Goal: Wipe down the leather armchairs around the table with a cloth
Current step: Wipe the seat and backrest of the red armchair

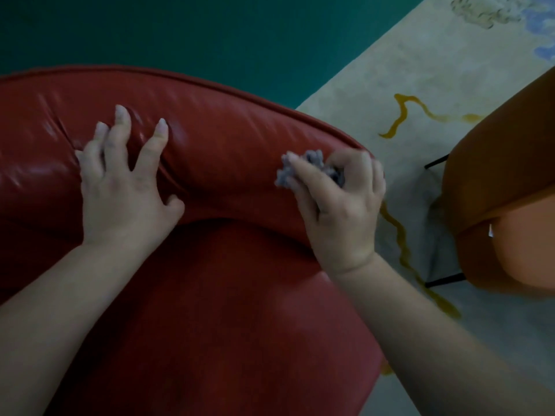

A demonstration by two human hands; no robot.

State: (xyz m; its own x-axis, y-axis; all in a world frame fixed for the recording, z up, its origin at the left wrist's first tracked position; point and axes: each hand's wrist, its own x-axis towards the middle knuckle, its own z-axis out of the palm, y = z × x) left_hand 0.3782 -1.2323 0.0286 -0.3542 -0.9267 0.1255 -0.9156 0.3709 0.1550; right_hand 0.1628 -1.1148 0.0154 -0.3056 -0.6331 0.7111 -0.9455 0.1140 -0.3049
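A red leather armchair [228, 136] fills the left and middle of the head view, its curved backrest across the top and the seat below. My left hand [120, 187] rests on the backrest with spread fingers, fingertips pressing into the leather. My right hand [339, 199] grips a crumpled grey cloth [303, 166] against the right end of the backrest, near its piped edge. Most of the cloth is hidden inside the fist.
An orange leather armchair [504, 187] with thin black legs stands at the right, close to the red one. A pale rug [420, 70] with yellow wavy lines lies beneath both. Dark green floor [210, 31] spreads behind the red chair.
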